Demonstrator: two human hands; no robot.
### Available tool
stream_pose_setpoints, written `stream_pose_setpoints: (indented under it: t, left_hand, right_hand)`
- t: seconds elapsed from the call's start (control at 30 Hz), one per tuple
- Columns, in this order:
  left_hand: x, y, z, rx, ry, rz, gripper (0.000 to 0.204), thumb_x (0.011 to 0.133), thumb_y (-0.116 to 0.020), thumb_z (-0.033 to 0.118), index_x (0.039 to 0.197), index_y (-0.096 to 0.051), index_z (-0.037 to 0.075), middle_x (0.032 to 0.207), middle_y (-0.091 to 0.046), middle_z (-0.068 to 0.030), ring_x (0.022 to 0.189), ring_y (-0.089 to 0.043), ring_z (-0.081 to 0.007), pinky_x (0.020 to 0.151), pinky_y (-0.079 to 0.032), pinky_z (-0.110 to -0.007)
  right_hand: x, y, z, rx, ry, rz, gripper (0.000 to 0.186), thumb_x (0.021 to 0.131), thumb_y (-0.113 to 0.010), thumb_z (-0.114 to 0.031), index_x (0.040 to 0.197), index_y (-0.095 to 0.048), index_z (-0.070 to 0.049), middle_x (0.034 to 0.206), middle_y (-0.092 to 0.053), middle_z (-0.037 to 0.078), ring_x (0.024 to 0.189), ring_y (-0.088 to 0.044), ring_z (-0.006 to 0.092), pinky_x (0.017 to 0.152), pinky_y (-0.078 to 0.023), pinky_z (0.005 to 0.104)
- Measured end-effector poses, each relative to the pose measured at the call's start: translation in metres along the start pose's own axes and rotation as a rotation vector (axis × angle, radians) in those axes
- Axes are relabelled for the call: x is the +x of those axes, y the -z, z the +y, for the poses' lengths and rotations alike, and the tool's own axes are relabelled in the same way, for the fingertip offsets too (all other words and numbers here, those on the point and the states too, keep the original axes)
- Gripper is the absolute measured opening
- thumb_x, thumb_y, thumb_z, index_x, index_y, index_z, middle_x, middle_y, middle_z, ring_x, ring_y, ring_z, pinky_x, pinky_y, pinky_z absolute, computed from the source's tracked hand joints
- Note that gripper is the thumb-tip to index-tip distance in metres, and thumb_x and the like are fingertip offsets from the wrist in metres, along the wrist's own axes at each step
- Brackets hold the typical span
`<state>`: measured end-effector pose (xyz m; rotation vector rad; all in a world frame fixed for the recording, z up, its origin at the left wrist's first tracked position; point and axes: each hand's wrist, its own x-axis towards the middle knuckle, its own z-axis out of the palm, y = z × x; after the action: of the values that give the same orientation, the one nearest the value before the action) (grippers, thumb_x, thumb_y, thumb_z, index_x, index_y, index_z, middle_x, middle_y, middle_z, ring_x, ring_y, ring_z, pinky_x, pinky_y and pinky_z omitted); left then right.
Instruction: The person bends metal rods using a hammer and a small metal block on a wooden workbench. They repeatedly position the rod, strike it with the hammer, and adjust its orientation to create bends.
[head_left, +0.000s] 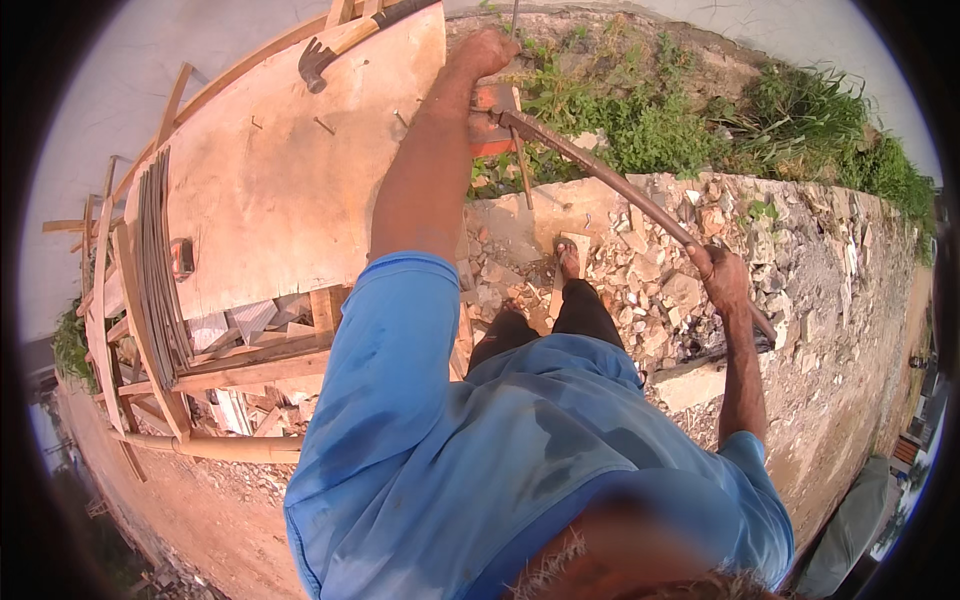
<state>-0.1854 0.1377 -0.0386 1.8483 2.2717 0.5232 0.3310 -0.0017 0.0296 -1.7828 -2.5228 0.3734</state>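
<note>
The left hand (488,52) is at the far end of the outstretched left arm, just beyond the right edge of a wooden board (270,200); its fingers are curled in a fist beside a thin dark rod (516,18), and I cannot tell whether it grips that rod. The right hand (722,278), out to the right, is wrapped around a long brown bar (610,178) close to the bar's near end. The bar slants from there to the far left, where its other end lies over an orange-red thing (490,97), nearer than the left hand; how the two are joined is too small to tell. On the board, a claw hammer (356,37) lies at the far side, and a few nails (324,126) stand or lean in the surface. A bundle of thin rods (160,270) runs along the board's left edge, with a small orange and black object (182,259) just beside it. Timber pieces (240,374) support the near left side. Broken rubble (650,270) covers the ground around the person's feet (568,258), and green weeds (650,130) grow at the far right.
</note>
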Motion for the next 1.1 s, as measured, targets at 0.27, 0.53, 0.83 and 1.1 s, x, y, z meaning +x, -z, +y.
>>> stream_pose_setpoints:
  t: [0.27,0.53,0.83,1.1]
  left_hand:
    - [-0.005,-0.015,-0.016,-0.062,-0.156,0.1,0.049,0.091,-0.052,0.049,0.105,-0.075,0.009,0.11,-0.07,-0.0215,0.105,-0.064,-0.041,0.093,-0.049,-0.051]
    - [-0.004,-0.016,-0.014,-0.168,-0.206,0.113,0.044,0.092,-0.056,0.046,0.109,-0.073,0.009,0.114,-0.069,-0.0181,0.109,-0.064,-0.0353,0.095,-0.048,-0.047]
    - [-0.009,-0.008,-0.004,-0.386,-0.229,0.166,0.041,0.098,-0.057,0.032,0.13,-0.065,0.009,0.135,-0.063,-0.0138,0.126,-0.056,-0.0293,0.107,-0.041,-0.039]
    - [-0.008,-0.01,-0.007,-0.415,-0.241,0.153,0.04,0.098,-0.056,0.032,0.129,-0.065,0.009,0.136,-0.062,-0.0135,0.128,-0.054,-0.0295,0.109,-0.04,-0.039]
  right_hand:
    - [0.032,0.062,0.021,0.096,0.152,-0.242,0.086,0.089,-0.046,-0.079,0.097,-0.073,0.003,0.061,-0.059,0.016,0.057,-0.06,0.0269,0.056,-0.046,0.0431]
    - [0.053,0.086,0.021,0.175,0.096,-0.443,0.091,0.085,-0.054,-0.079,0.104,-0.072,0.008,0.069,-0.063,0.014,0.069,-0.06,0.025,0.063,-0.047,0.0423]
    - [0.027,0.096,0.005,0.011,0.09,-0.321,0.077,0.091,-0.048,-0.075,0.091,-0.072,-0.001,0.063,-0.06,0.015,0.063,-0.06,0.0313,0.063,-0.046,0.0444]
    - [-0.025,0.063,-0.013,-0.039,-0.008,-0.167,0.079,0.09,-0.047,-0.076,0.098,-0.072,-0.001,0.061,-0.062,0.018,0.064,-0.066,0.0349,0.064,-0.049,0.0475]
